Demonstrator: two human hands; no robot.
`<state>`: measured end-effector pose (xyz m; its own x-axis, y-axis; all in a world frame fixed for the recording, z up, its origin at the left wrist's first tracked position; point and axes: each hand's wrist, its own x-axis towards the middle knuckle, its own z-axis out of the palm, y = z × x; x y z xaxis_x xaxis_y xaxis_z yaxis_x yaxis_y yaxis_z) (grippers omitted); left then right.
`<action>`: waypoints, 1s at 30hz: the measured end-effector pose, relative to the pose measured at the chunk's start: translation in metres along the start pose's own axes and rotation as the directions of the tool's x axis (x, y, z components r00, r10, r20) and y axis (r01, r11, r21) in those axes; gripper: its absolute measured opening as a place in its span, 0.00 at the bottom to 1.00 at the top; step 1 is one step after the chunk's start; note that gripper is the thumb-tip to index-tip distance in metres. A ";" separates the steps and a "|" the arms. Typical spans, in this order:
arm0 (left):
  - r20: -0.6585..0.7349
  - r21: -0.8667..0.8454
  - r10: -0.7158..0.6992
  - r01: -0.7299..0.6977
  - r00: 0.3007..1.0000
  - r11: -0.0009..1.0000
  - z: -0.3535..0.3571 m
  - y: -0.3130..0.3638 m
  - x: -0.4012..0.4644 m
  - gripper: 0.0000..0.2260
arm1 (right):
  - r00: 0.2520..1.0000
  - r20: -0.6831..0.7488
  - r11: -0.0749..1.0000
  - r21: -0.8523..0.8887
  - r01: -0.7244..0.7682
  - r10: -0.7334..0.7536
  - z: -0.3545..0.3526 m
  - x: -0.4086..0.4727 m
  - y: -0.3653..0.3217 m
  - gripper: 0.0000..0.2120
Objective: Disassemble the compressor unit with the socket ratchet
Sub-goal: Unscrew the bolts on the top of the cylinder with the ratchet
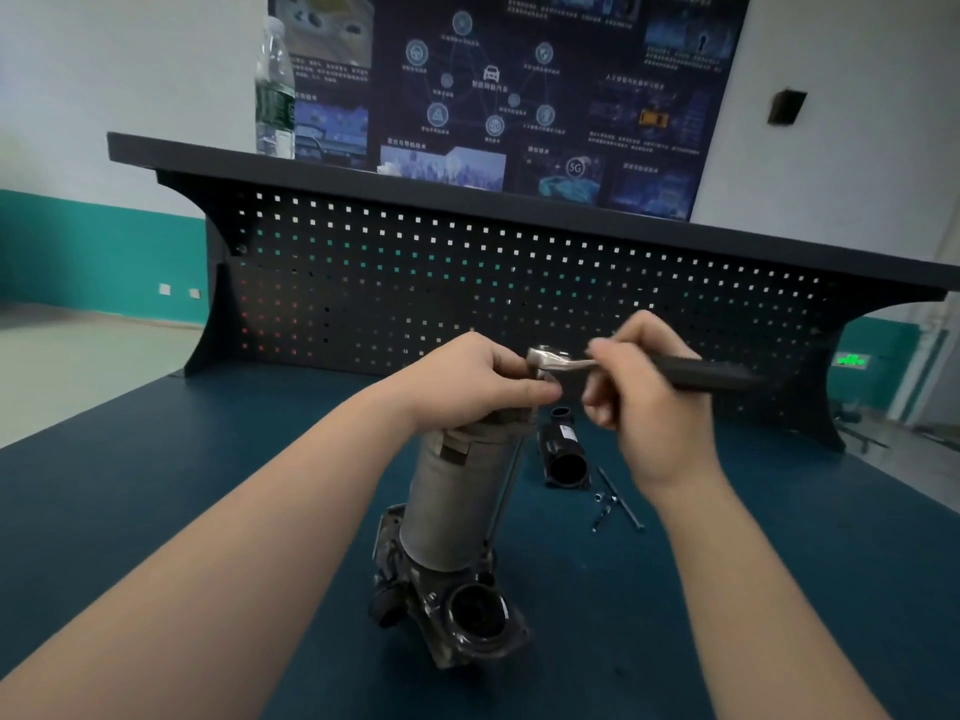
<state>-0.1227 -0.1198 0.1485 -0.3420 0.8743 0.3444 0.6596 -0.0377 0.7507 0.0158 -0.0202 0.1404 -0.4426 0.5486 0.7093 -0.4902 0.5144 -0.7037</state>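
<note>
Compressor (447,517) stands tilted on the blue worktop (156,511), flanged end with a round port nearest the camera, grey cylinder leaning up and away. A long thin bolt (503,496) runs up the cylinder's right side, from the base casting to the top cap.

Left hand (483,381) is curled over the top cap, fingers and thumb gripping it, fingertips touching the ratchet head. Right hand (649,392) holds the ratchet (566,362) near its neck, fingers curled round the shaft; the black handle sticks out to the right past the knuckles. The socket itself is hidden behind the left fingers, so whether it sits fully on the bolt head cannot be told.

Judgement: loosening one of the long through-bolts. To do it well, press the ratchet head straight down with the left hand so the socket stays square, and brace the leaning body against twist. A grip further out on the handle would give more leverage; short strokes suit a bolt already free.

Beyond, to the right: a black housing (563,454) and loose bolts (618,501) lying on the worktop. At the back, a pegboard (467,272) and a water bottle (274,90) on the shelf (363,168).
</note>
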 end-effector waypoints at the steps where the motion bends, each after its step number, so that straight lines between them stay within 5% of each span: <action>1: 0.007 -0.007 0.002 -0.002 1.000 1.000 -0.001 0.000 0.000 0.11 | 0.986 0.030 0.956 0.242 -0.166 0.164 -0.005 0.005 0.002 0.15; 3: -0.019 -0.013 0.008 -0.009 1.000 1.000 0.000 -0.001 0.001 0.10 | 0.944 0.061 0.791 0.530 -0.307 0.325 -0.006 0.005 0.012 0.16; 5: -0.061 0.006 0.027 -0.027 0.998 1.000 0.003 -0.003 0.003 0.07 | 0.955 -0.004 0.787 0.568 -0.241 0.296 0.003 -0.006 0.017 0.16; 7: -0.102 0.051 0.046 -0.041 0.994 0.998 0.005 -0.006 0.005 0.06 | 0.993 -0.122 0.973 0.230 0.026 0.002 0.011 -0.024 0.018 0.14; 9: -0.145 0.102 0.057 -0.042 0.988 0.994 0.007 -0.007 0.007 0.08 | 0.934 0.022 0.899 -0.265 0.348 -0.356 0.017 -0.035 0.016 0.12; 11: -0.134 0.083 0.060 -0.049 0.989 0.995 0.006 -0.008 0.008 0.07 | 0.910 0.143 0.832 -0.367 0.415 -0.390 0.012 -0.027 0.013 0.12; 14: -0.017 0.008 0.035 -0.035 0.999 0.999 0.002 -0.005 0.006 0.02 | 0.998 0.057 1.000 -0.006 0.006 -0.006 -0.006 0.000 0.004 0.12; 17: 0.016 -0.044 0.042 -0.041 0.999 0.998 0.001 -0.002 0.007 0.04 | 0.922 0.120 0.750 0.547 -0.370 0.367 -0.008 0.008 0.014 0.09; 20: -0.014 -0.002 0.054 -0.054 0.998 0.999 0.003 -0.002 0.005 0.05 | 0.899 0.046 0.557 0.771 -0.309 0.435 0.007 -0.004 0.025 0.07; 22: -0.042 0.006 0.066 -0.066 0.997 0.998 0.005 -0.005 0.004 0.02 | 0.956 -0.058 0.735 0.652 -0.183 0.289 0.012 -0.018 0.021 0.08; 24: -0.090 0.026 0.092 -0.090 0.992 0.996 0.009 -0.007 0.003 0.03 | 0.986 -0.125 0.980 0.153 0.131 -0.112 0.015 -0.032 0.019 0.09; 26: -0.100 0.044 0.090 -0.086 0.991 0.995 0.010 -0.007 0.001 0.01 | 0.904 0.087 0.861 -0.280 0.425 -0.418 0.017 -0.038 0.015 0.10; 28: -0.017 -0.011 0.072 -0.072 0.997 0.997 0.005 -0.005 -0.002 0.06 | 0.936 0.089 0.891 -0.286 0.352 -0.341 0.010 -0.028 0.008 0.11; 30: 0.062 -0.057 0.054 -0.050 0.997 0.997 0.001 -0.002 -0.004 0.03 | 1.000 0.009 0.998 0.068 0.006 -0.007 -0.003 -0.009 0.001 0.12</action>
<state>-0.1221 -0.1232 0.1446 -0.2641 0.8991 0.3491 0.6365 -0.1095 0.7635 0.0208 -0.0225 0.1333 -0.4456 0.5394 0.7145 -0.5431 0.4715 -0.6947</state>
